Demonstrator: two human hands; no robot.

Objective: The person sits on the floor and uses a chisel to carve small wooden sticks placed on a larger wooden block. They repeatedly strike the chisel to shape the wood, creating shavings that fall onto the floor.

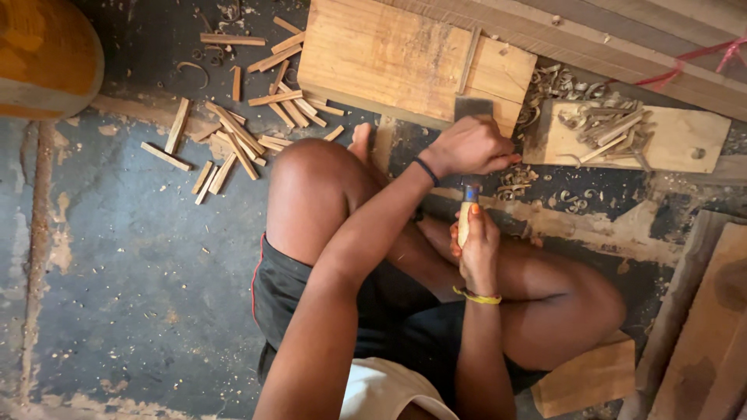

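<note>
Gripping chisel, both hands, above shavings.

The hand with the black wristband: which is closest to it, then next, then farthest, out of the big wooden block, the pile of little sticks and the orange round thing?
From the left hand:
1. Big wooden block, just beyond the fingers.
2. Pile of little sticks, on the floor further towards the picture's left.
3. Orange round thing, far in the top left corner.

wooden block: pale honey-tan, fine straight grain | chisel handle: cream-yellow with blue collar | left wrist band: black | right wrist band: yellow | shorts: black, red side stripe | floor: dark blue-grey, tan worn patches | wood sticks: light tan | cord: red-pink
</note>
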